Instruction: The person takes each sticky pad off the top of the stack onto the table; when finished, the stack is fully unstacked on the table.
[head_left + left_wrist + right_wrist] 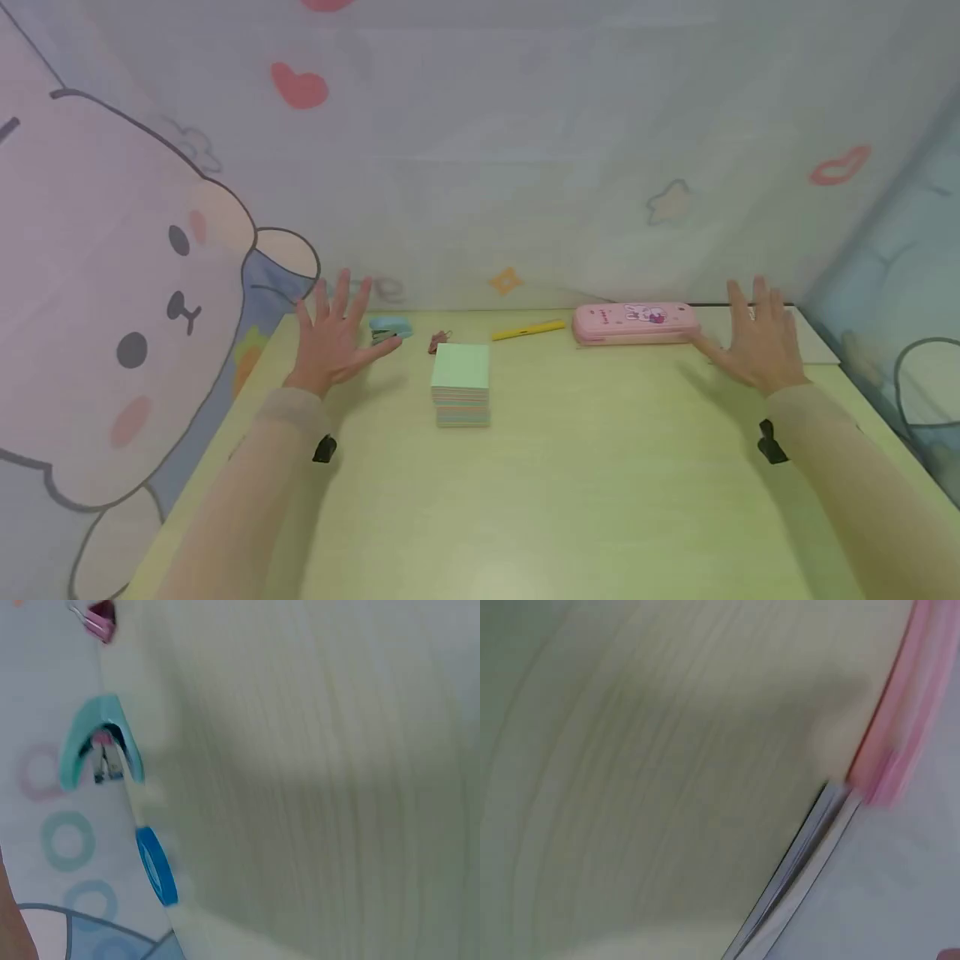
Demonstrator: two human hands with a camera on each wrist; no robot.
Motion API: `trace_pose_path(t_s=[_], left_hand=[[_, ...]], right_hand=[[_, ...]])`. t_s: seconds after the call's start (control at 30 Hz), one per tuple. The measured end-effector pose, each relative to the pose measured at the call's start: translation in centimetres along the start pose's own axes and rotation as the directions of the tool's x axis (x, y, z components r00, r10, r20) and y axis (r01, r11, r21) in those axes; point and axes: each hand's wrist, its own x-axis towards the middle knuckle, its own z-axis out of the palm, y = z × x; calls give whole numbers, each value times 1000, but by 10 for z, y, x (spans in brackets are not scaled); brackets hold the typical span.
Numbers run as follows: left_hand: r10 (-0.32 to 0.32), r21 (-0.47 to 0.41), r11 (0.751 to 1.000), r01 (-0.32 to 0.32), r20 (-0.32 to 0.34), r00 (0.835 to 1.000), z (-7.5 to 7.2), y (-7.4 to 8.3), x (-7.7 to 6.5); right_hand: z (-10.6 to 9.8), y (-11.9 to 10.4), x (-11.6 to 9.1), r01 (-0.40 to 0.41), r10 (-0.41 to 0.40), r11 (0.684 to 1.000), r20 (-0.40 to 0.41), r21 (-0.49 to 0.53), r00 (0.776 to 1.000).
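Note:
My left hand (330, 337) is raised over the table's far left corner, fingers spread and holding nothing. Nearest it is a light-blue stapler (101, 735), with a roll of blue tape (156, 866) beside it in the left wrist view; the hand hides the tape in the head view. A pink binder clip (438, 342) lies right of the stapler. My right hand (761, 342), also with fingers spread and nothing held, is over a flat white notebook or pad (813, 337). Its thumb overlaps the right end of a pink pencil case (636, 323) in the head view.
A stack of pastel sticky notes (461, 383) stands left of the middle of the pale table (585, 500). Behind it lies a yellow pen (528, 330) along the back edge. A printed curtain (480, 167) hangs behind the table; a dark cable (898, 375) loops at the right.

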Motion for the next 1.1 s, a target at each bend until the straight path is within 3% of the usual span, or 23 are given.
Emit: trace_pose_path(t_s=[0.1,0.17,0.27,0.37,0.47,0.57,0.8,0.93,1.1], left_hand=[[25,-169,985,-23,10,1000,-3,10,-5],[52,-301,952,-44,20,998,-4,24,-9],[104,-501,863,-68,44,994,-5,47,-16],[147,-634,772,-57,91,985,-4,71,-22],[173,-721,693,-14,147,974,-2,90,-25],[194,-776,631,15,176,965,-1,102,-27],[269,-861,505,54,216,939,2,102,-27],[305,-885,461,70,233,923,5,99,-27],[311,-878,475,63,234,921,6,97,-25]], right_hand=[[3,-29,4,63,-67,986,19,152,998],[5,-55,6,101,-113,965,40,241,993],[12,-100,8,163,-198,929,73,332,977],[18,-147,9,230,-292,892,105,390,951],[24,-190,9,293,-381,851,127,435,916],[29,-227,8,336,-456,813,160,476,876],[36,-281,9,390,-591,741,256,546,765],[42,-290,11,452,-634,722,241,523,734],[41,-291,13,481,-640,724,221,495,736]])
